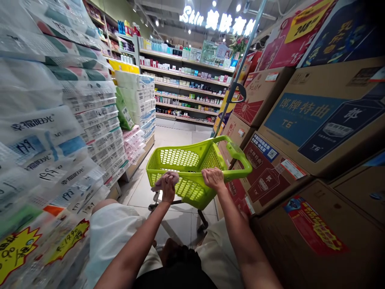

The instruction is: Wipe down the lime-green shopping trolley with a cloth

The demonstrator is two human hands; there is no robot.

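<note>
A lime-green plastic shopping cart with perforated sides stands sideways in front of me on dark wheeled legs. In my left hand is a crumpled pinkish-grey cloth, pressed to the near side of the basket just under its rim. My right hand is closed over the near rim, close to the end with the handle. Through the open top the part of the basket that shows holds nothing I can make out.
Wrapped tissue packs are stacked high on the left, with yellow price signs. Cardboard cartons form a wall close on the right. A slanted metal pole stands behind the cart. Shelves of cosmetics cross the far end of the tiled aisle.
</note>
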